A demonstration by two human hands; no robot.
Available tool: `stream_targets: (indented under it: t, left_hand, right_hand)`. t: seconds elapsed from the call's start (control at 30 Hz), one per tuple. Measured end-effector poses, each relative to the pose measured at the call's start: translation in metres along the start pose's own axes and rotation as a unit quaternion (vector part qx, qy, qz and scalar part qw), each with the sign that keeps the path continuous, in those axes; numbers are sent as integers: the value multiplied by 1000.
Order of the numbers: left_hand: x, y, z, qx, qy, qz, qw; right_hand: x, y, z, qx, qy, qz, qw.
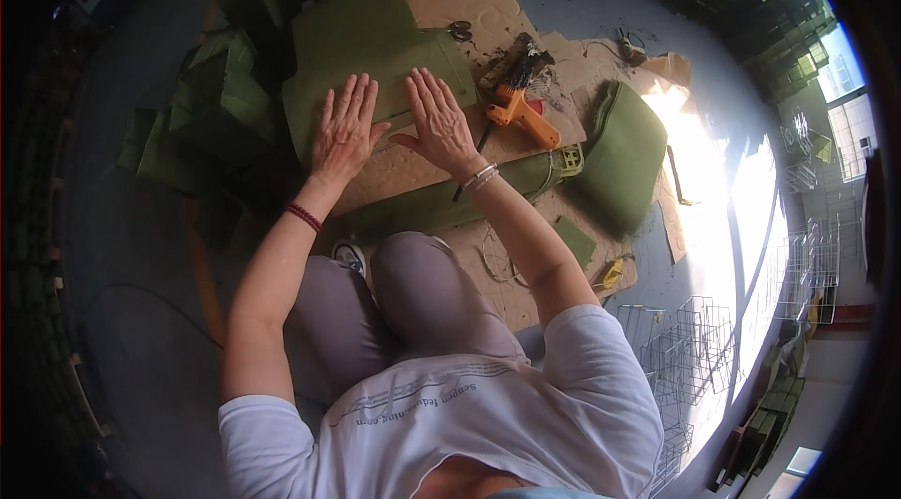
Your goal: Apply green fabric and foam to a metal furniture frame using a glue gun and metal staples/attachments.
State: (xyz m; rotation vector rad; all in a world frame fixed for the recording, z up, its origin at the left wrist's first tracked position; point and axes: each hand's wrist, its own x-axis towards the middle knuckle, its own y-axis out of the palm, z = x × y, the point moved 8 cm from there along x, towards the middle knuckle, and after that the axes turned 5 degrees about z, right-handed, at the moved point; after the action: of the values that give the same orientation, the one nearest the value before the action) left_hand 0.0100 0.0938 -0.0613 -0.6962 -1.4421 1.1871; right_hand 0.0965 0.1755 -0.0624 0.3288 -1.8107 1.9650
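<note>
My left hand lies flat, fingers stretched forward, on a green felt-like sheet. Beside it my right hand is also laid flat, pressing near the sheet's close edge, with the thumb out to the side. Neither hand grips anything. To the right of my right hand an orange glue gun rests on its side, its nozzle end dark with residue. A pair of black-handled scissors lies at the far edge of the sheet. A long green folded piece runs below my hands.
Brown cardboard covers the work surface. Folded green pieces are stacked at the right, near a yellow tool. Several green box-shaped pieces crowd the left. Wire racks stand on the sunlit floor at lower right.
</note>
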Motion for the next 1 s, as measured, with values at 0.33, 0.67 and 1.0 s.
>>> stream_targets:
  t: [0.33,0.67,1.0]
  left_hand:
    - [-4,-6,2,-8,1,-22,1000]
    - [-3,1,-2,29,-5,-6,1000]
    - [-3,0,1,18,-19,-25,999]
  right_hand:
    - [-9,-18,-18,-44,27,6,999]
    - [-2,-10,-18,-51,41,-6,998]
    - [17,9,35,-1,-48,26,998]
